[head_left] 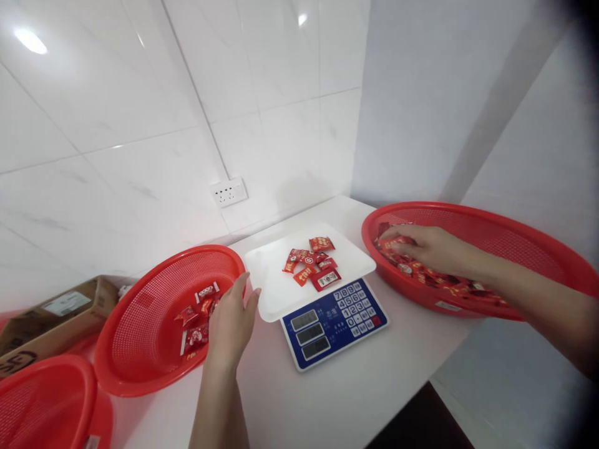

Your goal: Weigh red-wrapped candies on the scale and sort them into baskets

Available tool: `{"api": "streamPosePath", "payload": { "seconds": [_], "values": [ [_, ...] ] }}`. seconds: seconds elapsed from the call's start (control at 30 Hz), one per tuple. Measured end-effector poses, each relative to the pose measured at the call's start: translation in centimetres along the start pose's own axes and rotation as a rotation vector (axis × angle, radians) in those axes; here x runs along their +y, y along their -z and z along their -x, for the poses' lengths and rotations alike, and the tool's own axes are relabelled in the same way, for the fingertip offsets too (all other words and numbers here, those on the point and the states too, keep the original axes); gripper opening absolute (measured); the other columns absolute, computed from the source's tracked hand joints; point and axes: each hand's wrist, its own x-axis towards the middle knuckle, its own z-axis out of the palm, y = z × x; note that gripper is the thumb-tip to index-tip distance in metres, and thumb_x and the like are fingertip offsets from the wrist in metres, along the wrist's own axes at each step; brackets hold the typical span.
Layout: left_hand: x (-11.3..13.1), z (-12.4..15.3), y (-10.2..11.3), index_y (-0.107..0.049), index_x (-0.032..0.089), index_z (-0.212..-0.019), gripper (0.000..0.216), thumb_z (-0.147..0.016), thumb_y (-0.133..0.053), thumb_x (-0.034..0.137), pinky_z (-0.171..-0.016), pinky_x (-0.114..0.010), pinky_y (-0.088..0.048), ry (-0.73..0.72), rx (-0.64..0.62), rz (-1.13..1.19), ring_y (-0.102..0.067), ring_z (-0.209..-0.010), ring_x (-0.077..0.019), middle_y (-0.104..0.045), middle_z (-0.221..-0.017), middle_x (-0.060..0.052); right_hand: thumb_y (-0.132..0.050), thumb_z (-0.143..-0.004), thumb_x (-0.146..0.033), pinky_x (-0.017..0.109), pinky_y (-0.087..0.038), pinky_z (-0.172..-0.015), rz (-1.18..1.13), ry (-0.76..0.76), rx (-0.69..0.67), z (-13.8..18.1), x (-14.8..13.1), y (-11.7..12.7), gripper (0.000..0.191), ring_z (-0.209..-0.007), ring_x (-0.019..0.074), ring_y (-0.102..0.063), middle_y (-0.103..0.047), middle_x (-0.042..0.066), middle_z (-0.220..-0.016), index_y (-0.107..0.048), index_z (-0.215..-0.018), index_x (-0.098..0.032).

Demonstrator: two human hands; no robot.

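At the right, my right hand [428, 246] reaches into a wide red plastic basket [468, 218] with many small wrapped snack packets. Its fingers are closed on a red snack packet [395, 242], partly covered by them. My left hand [231, 321] is at the near rim of the left red basket [140, 318], thumb and fingers apart, nothing visible in it. Behind that hand lie several red packets [196, 337], some hidden. Between my hands stands a digital scale [327, 327] with a white weighing tray [271, 293]. Several red packets [306, 257] rest on the tray.
A third red basket [51, 399] sits at the lower left, near an open cardboard box [60, 312]. Everything on the white table [299, 405] stands close to a tiled wall with a socket [229, 192]. A dark object [421, 421] is below the table's front edge.
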Motion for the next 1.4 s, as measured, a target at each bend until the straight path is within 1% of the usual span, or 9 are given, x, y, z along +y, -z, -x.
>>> {"api": "streamPosePath", "payload": {
  "seconds": [0.23,0.43,0.6,0.67,0.77,0.87,0.97,1.17,1.4],
  "values": [
    [0.0,-0.1,0.1,-0.045,0.025,-0.127,0.044,-0.086,-0.039,0.043,-0.084,-0.042,-0.044,0.008,-0.014,0.015,-0.056,-0.108,-0.0311,-0.061,-0.120,-0.009,-0.035,-0.083,-0.037,0.039,-0.043,-0.089,0.068,-0.184,0.212,0.9,2.6,0.7,0.030,-0.104,0.0255,-0.058,-0.066,0.005,-0.109,-0.058,-0.097,-0.023],
    [0.0,-0.1,0.0,-0.045,0.026,-0.126,0.043,-0.087,-0.037,0.044,-0.081,-0.042,-0.045,0.007,-0.009,0.024,-0.057,-0.106,-0.0307,-0.062,-0.117,-0.009,-0.035,-0.086,-0.033,0.035,-0.045,-0.083,0.204,-0.310,0.153,1.1,5.0,0.9,0.031,-0.100,0.0247,-0.060,-0.066,0.007,-0.110,-0.055,-0.106,-0.022],
    [-0.2,-0.3,-0.4,-0.046,0.024,-0.126,0.045,-0.086,-0.038,0.043,-0.083,-0.042,-0.044,-0.026,-0.002,0.021,-0.056,-0.107,-0.0302,-0.062,-0.118,-0.011,-0.038,-0.085,-0.025,0.043,-0.045,-0.082,0.327,-0.281,0.078,0.7,6.3,0.2,0.036,-0.101,0.0326,-0.059,-0.064,0.015,-0.112,-0.057,-0.113,-0.015],
    [-0.3,-0.3,-0.6,-0.046,0.024,-0.126,0.044,-0.086,-0.040,0.042,-0.086,-0.041,-0.043,-0.038,-0.002,0.027,-0.056,-0.108,-0.0294,-0.061,-0.119,-0.011,-0.041,-0.083,-0.021,0.046,-0.042,-0.088,0.334,-0.206,0.077,0.4,5.5,-0.4,0.038,-0.110,0.0346,-0.053,-0.059,0.018,-0.120,-0.057,-0.116,-0.012],
    [-0.3,-0.3,-0.8,-0.047,0.023,-0.125,0.044,-0.086,-0.040,0.042,-0.089,-0.040,-0.042,-0.054,-0.006,0.049,-0.054,-0.112,-0.0274,-0.059,-0.122,-0.011,-0.041,-0.085,-0.021,0.042,-0.036,-0.098,0.316,-0.044,0.086,-0.3,2.6,-1.6,0.038,-0.118,0.0305,-0.046,-0.054,0.017,-0.126,-0.056,-0.118,-0.010],
    [-0.2,-0.3,-0.9,-0.046,0.023,-0.126,0.044,-0.086,-0.039,0.042,-0.091,-0.039,-0.041,-0.064,-0.016,0.069,-0.052,-0.114,-0.0256,-0.057,-0.126,-0.010,-0.040,-0.088,-0.026,0.034,-0.037,-0.098,0.260,0.124,0.030,-1.2,-0.9,-3.6,0.035,-0.112,0.0230,-0.051,-0.060,0.011,-0.120,-0.059,-0.115,-0.014],
    [-0.1,-0.3,-0.9,-0.046,0.022,-0.126,0.045,-0.086,-0.039,0.041,-0.092,-0.038,-0.041,-0.067,-0.029,0.084,-0.052,-0.115,-0.0245,-0.056,-0.126,-0.009,-0.047,-0.086,-0.026,0.032,-0.039,-0.094,0.223,0.216,-0.055,-2.4,-3.6,-5.8,0.028,-0.106,0.0216,-0.056,-0.065,0.009,-0.110,-0.064,-0.106,-0.017],
    [-0.4,-0.4,-0.9,-0.047,0.022,-0.125,0.045,-0.086,-0.038,0.042,-0.093,-0.039,-0.041,-0.095,-0.010,0.095,-0.051,-0.116,-0.0247,-0.056,-0.127,-0.010,-0.052,-0.081,-0.023,0.036,-0.044,-0.081,0.176,0.177,-0.097,-4.5,-5.2,-8.6,0.022,-0.096,0.0258,-0.060,-0.068,0.011,-0.101,-0.064,-0.099,-0.019],
    [-0.8,-0.5,-1.1,-0.048,0.021,-0.125,0.045,-0.086,-0.039,0.042,-0.091,-0.040,-0.043,-0.110,0.009,0.098,-0.053,-0.114,-0.0257,-0.057,-0.125,-0.011,-0.052,-0.075,-0.013,0.029,-0.044,-0.072,0.060,0.111,-0.083,-5.1,-4.8,-9.6,0.018,-0.089,0.0207,-0.061,-0.068,0.005,-0.095,-0.059,-0.090,-0.021]
  ]
}}
